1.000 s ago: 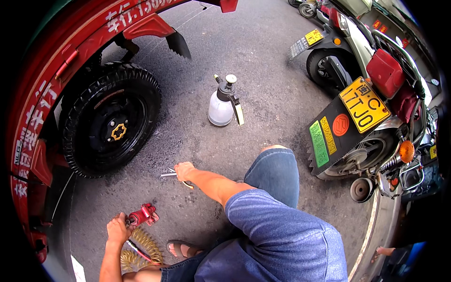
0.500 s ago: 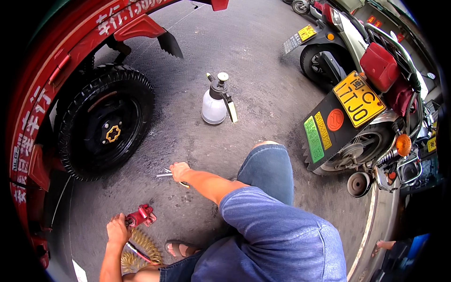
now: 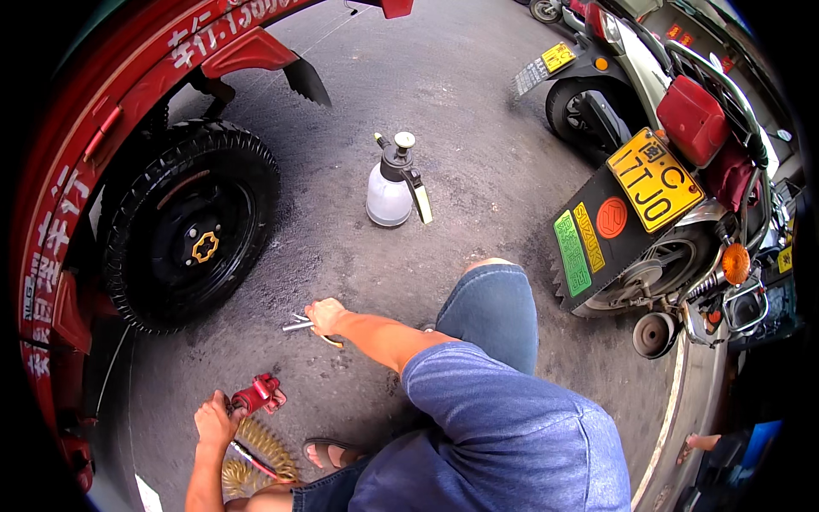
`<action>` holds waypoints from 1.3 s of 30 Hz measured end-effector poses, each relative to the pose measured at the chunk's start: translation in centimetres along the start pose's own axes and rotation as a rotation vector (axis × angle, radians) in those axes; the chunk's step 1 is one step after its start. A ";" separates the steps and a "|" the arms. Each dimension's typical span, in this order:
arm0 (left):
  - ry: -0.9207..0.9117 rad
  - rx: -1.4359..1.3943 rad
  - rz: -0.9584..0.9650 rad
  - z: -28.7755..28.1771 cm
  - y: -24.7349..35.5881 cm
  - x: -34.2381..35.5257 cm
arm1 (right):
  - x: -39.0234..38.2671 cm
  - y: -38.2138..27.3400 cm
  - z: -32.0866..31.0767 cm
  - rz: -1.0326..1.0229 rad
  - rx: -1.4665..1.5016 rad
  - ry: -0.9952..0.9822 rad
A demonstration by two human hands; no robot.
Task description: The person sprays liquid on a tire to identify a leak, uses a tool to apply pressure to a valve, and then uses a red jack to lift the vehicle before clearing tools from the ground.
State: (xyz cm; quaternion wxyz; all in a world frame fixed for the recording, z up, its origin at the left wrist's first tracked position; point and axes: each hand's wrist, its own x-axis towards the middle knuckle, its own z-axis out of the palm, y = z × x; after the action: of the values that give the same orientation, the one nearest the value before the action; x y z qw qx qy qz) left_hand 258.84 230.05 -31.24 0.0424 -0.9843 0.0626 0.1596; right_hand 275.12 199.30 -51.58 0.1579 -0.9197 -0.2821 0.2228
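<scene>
Down at the lower left, my left hand (image 3: 215, 418) is closed around the dark end of a red bottle jack (image 3: 253, 396), which stands out from the fingers toward the right. My right hand (image 3: 325, 317) reaches out over the pavement, low in the middle, with its fingers wrapped round a silver metal tool (image 3: 298, 326). A thin yellowish strip (image 3: 332, 341) shows below that hand; whether it belongs to the tool I cannot tell. To the far left is the black wheel (image 3: 205, 247) of a red vehicle, apart from both hands.
A translucent pump sprayer (image 3: 390, 200) stands upright on the pavement ahead. The red vehicle body (image 3: 102, 136) arches over the left side. A parked motorcycle (image 3: 657, 264) and a scooter (image 3: 589, 102) line the right. By my sandalled foot (image 3: 328, 453) lies a coiled yellowish hose (image 3: 271, 439).
The silver tool in my right hand has tilted slightly, its free end a little lower. My left hand keeps its hold on the red bottle jack with hardly any movement.
</scene>
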 end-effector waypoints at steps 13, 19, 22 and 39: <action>-0.126 0.099 0.045 -0.3 -1.3 -0.3 | 2.4 -7.5 -16.7 -0.450 -0.097 -0.060; -0.255 0.154 -0.080 0.3 -0.4 -0.5 | -2.6 -0.3 -33.4 -0.272 -0.372 0.127; -0.163 0.154 0.024 0.1 0.1 -0.4 | -6.8 6.6 -37.5 -0.061 -0.200 0.541; -0.379 -1.128 -0.439 2.0 -2.5 0.3 | -11.5 17.6 -35.3 0.300 1.200 0.532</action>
State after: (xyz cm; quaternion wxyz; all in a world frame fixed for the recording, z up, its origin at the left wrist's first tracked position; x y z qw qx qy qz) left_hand 258.86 232.68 -33.06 -0.4405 -0.7999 -0.2431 0.3271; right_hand 292.11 172.80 -25.23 0.6730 -0.7254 0.0698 0.1263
